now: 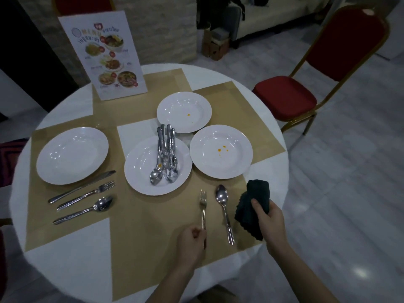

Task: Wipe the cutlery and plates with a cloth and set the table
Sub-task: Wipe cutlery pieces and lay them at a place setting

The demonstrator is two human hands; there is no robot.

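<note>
My left hand [192, 241] pinches the handle of a fork [203, 204] that lies on the near tan placemat [153, 226], tines pointing away. Just to its right lies a spoon [224, 211]. My right hand [270, 221] grips a dark green cloth [253, 206] beside that spoon. The middle plate [140, 171] holds several pieces of dirty cutlery [166, 156]. Orange specks mark the far plate [184, 111] and the right plate [221, 151]. At the left, a white plate [72, 155] has a knife [80, 186], fork [87, 195] and spoon [87, 209] beside it.
The round table [65, 265] has a white cloth and several tan placemats. A menu stand [105, 53] is upright at the far side. A red chair [317, 75] stands to the right on the pale tiled floor, another behind the menu.
</note>
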